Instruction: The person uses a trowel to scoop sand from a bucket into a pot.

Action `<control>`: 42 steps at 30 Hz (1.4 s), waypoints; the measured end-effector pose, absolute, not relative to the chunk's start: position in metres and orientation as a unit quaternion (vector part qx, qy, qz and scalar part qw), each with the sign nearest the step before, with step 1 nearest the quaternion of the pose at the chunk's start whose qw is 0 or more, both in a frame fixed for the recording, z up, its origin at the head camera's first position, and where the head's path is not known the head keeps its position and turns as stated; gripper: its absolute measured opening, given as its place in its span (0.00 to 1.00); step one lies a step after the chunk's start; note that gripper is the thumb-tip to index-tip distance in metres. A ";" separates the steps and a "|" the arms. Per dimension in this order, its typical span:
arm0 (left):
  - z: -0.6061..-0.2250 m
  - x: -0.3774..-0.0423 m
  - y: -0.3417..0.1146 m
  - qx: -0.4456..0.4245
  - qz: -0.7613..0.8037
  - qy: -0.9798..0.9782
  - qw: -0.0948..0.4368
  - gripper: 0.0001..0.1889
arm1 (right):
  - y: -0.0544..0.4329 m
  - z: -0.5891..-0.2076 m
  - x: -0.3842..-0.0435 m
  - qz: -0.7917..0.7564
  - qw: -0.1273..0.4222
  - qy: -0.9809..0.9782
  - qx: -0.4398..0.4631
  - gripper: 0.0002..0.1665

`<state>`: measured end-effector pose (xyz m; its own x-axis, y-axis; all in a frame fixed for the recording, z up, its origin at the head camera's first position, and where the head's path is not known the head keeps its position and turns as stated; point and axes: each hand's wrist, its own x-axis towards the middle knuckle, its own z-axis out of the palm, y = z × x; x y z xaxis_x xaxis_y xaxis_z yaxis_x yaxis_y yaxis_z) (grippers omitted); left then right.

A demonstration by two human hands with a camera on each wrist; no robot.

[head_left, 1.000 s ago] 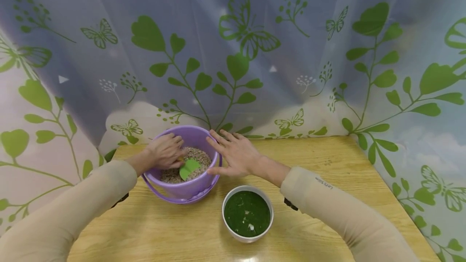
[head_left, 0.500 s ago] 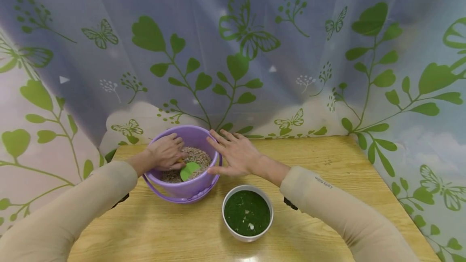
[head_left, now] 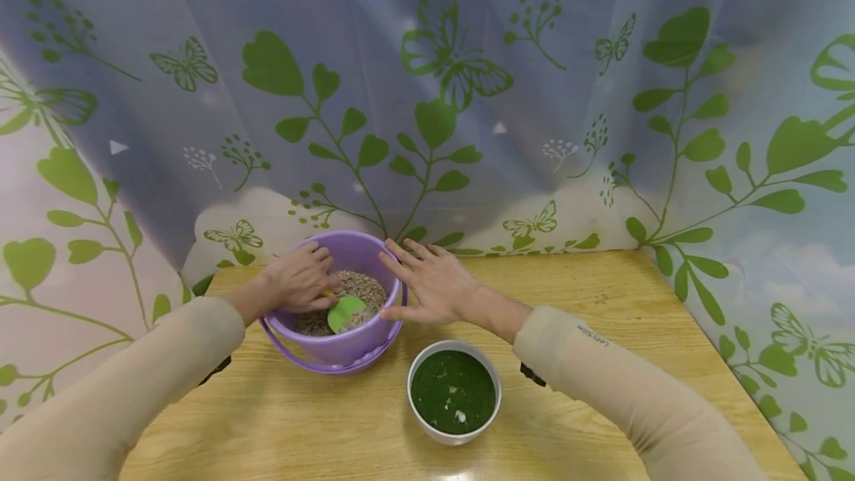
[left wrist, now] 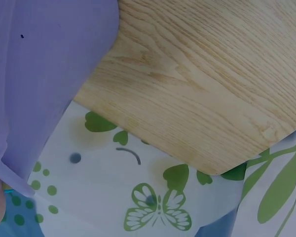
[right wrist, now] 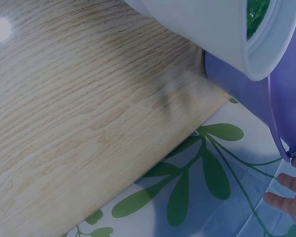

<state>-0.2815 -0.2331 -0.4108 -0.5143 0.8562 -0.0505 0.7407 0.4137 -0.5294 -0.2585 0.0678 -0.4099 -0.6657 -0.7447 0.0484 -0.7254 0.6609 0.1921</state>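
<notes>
The fingers of the left hand [head_left: 300, 279] are bent and clamped on a scoop [head_left: 345, 315], whose yellow handle shows only as a short bit beside them. The scoop's green head lies tilted among pale brown grains [head_left: 363, 286] inside the purple bucket [head_left: 334, 353]; I cannot tell how much it holds. The fingers of the right hand [head_left: 437, 284] are straight and spread apart against the right side of the bucket, with the thumb over the rim. In the right wrist view some of these fingertips appear close to where the bail [right wrist: 276, 123] joins the bucket; in the head view the bail hangs down along the near side. The bucket stands upright towards the back left of the wooden desk [head_left: 548, 310]. A white bowl [head_left: 456, 438] stands upright on the desk, nearer the person and to the right of the bucket, just apart from it. It shows dark green inside, with a few pale specks and a white spot; what the green is I cannot tell. Both arms are in beige sleeves [head_left: 601, 377]. Behind the desk hangs a curtain [head_left: 374, 43] printed with green leaves and butterflies on blue, grey and white.
</notes>
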 end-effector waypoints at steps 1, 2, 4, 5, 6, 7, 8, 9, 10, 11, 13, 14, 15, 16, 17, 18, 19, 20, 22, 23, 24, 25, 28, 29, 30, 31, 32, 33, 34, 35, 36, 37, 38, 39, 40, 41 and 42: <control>-0.410 -0.281 -0.233 -0.478 0.251 -0.834 0.114 0.19 | 0.068 -0.410 -0.259 -0.078 0.062 -0.909 0.404 0.62; -0.409 -0.281 -0.234 -0.478 0.249 -0.835 0.114 0.19 | 0.068 -0.410 -0.259 -0.078 0.062 -0.909 0.405 0.62; -0.408 -0.281 -0.234 -0.476 0.248 -0.836 0.115 0.19 | 0.068 -0.410 -0.259 -0.078 0.063 -0.909 0.405 0.62; -0.407 -0.281 -0.235 -0.475 0.251 -0.835 0.117 0.20 | 0.068 -0.410 -0.259 -0.078 0.064 -0.908 0.406 0.62; -0.406 -0.280 -0.235 -0.474 0.253 -0.835 0.117 0.20 | 0.068 -0.410 -0.259 -0.078 0.064 -0.908 0.406 0.62; -0.406 -0.280 -0.235 -0.473 0.253 -0.836 0.116 0.20 | 0.068 -0.410 -0.259 -0.078 0.065 -0.908 0.406 0.62; -0.404 -0.280 -0.235 -0.471 0.256 -0.836 0.115 0.21 | 0.068 -0.411 -0.259 -0.078 0.065 -0.908 0.406 0.62; -0.403 -0.280 -0.235 -0.468 0.258 -0.837 0.114 0.21 | 0.068 -0.411 -0.259 -0.078 0.066 -0.908 0.405 0.63; -0.403 -0.280 -0.235 -0.466 0.260 -0.838 0.113 0.22 | 0.068 -0.411 -0.259 -0.079 0.066 -0.909 0.405 0.63; -0.401 -0.280 -0.235 -0.464 0.261 -0.839 0.112 0.22 | 0.068 -0.411 -0.259 -0.080 0.067 -0.909 0.404 0.63; -0.399 -0.279 -0.236 -0.458 0.257 -0.844 0.110 0.22 | 0.068 -0.411 -0.259 -0.082 0.068 -0.909 0.404 0.63; -0.398 -0.278 -0.236 -0.456 0.256 -0.845 0.111 0.22 | 0.068 -0.411 -0.259 -0.083 0.067 -0.909 0.403 0.63; -0.397 -0.278 -0.237 -0.454 0.253 -0.847 0.111 0.22 | 0.068 -0.411 -0.259 -0.084 0.066 -0.909 0.402 0.63; -0.397 -0.277 -0.238 -0.452 0.252 -0.848 0.112 0.22 | 0.068 -0.411 -0.259 -0.085 0.065 -0.909 0.402 0.63; -0.396 -0.277 -0.239 -0.450 0.250 -0.850 0.113 0.22 | 0.068 -0.411 -0.259 -0.086 0.064 -0.909 0.402 0.63; -0.396 -0.276 -0.240 -0.449 0.247 -0.851 0.115 0.22 | 0.068 -0.411 -0.259 -0.086 0.062 -0.909 0.402 0.62; -0.395 -0.276 -0.241 -0.447 0.244 -0.853 0.115 0.22 | 0.068 -0.411 -0.259 -0.087 0.062 -0.909 0.403 0.62; -0.395 -0.276 -0.242 -0.446 0.242 -0.853 0.116 0.21 | 0.068 -0.411 -0.259 -0.087 0.061 -0.909 0.403 0.62; -0.395 -0.276 -0.244 -0.444 0.237 -0.856 0.118 0.21 | 0.068 -0.411 -0.259 -0.086 0.062 -0.908 0.405 0.62; -0.395 -0.276 -0.245 -0.443 0.233 -0.857 0.119 0.20 | 0.068 -0.411 -0.259 -0.085 0.062 -0.908 0.406 0.62; -0.395 -0.276 -0.245 -0.442 0.230 -0.859 0.120 0.20 | 0.068 -0.411 -0.259 -0.085 0.065 -0.908 0.406 0.62; -0.394 -0.276 -0.246 -0.441 0.228 -0.860 0.121 0.20 | 0.068 -0.411 -0.259 -0.085 0.066 -0.907 0.406 0.62; -0.393 -0.275 -0.248 -0.439 0.221 -0.861 0.129 0.19 | 0.068 -0.411 -0.259 -0.082 0.070 -0.908 0.405 0.62; -0.393 -0.275 -0.248 -0.439 0.218 -0.862 0.132 0.19 | 0.068 -0.411 -0.259 -0.083 0.071 -0.908 0.405 0.62; -0.392 -0.274 -0.249 -0.438 0.217 -0.862 0.135 0.19 | 0.068 -0.411 -0.259 -0.083 0.072 -0.908 0.405 0.62; -0.392 -0.274 -0.250 -0.438 0.216 -0.861 0.140 0.19 | 0.068 -0.411 -0.259 -0.083 0.073 -0.908 0.405 0.62; -0.391 -0.274 -0.251 -0.438 0.213 -0.862 0.143 0.18 | 0.068 -0.411 -0.259 -0.083 0.073 -0.907 0.405 0.62; -0.390 -0.273 -0.252 -0.437 0.211 -0.862 0.144 0.19 | 0.068 -0.411 -0.259 -0.084 0.074 -0.907 0.406 0.62; -0.390 -0.273 -0.253 -0.435 0.210 -0.864 0.144 0.19 | 0.068 -0.411 -0.259 -0.085 0.074 -0.907 0.406 0.62; -0.389 -0.273 -0.254 -0.433 0.209 -0.865 0.142 0.19 | 0.068 -0.411 -0.259 -0.085 0.074 -0.907 0.406 0.62; -0.389 -0.273 -0.255 -0.431 0.209 -0.867 0.140 0.19 | 0.068 -0.411 -0.259 -0.085 0.074 -0.907 0.406 0.62; -0.389 -0.273 -0.255 -0.428 0.208 -0.869 0.138 0.19 | 0.068 -0.411 -0.259 -0.086 0.074 -0.906 0.407 0.62; -0.388 -0.272 -0.256 -0.425 0.207 -0.871 0.136 0.19 | 0.068 -0.411 -0.259 -0.087 0.075 -0.906 0.407 0.62; -0.388 -0.272 -0.257 -0.422 0.207 -0.872 0.133 0.20 | 0.068 -0.411 -0.259 -0.087 0.075 -0.906 0.407 0.62; -0.388 -0.272 -0.257 -0.421 0.206 -0.874 0.133 0.19 | 0.069 -0.411 -0.259 -0.088 0.075 -0.906 0.407 0.62; -0.387 -0.272 -0.258 -0.419 0.205 -0.875 0.132 0.19 | 0.069 -0.411 -0.259 -0.088 0.076 -0.906 0.407 0.62; -0.387 -0.272 -0.258 -0.418 0.204 -0.875 0.133 0.19 | 0.069 -0.411 -0.259 -0.089 0.076 -0.906 0.408 0.62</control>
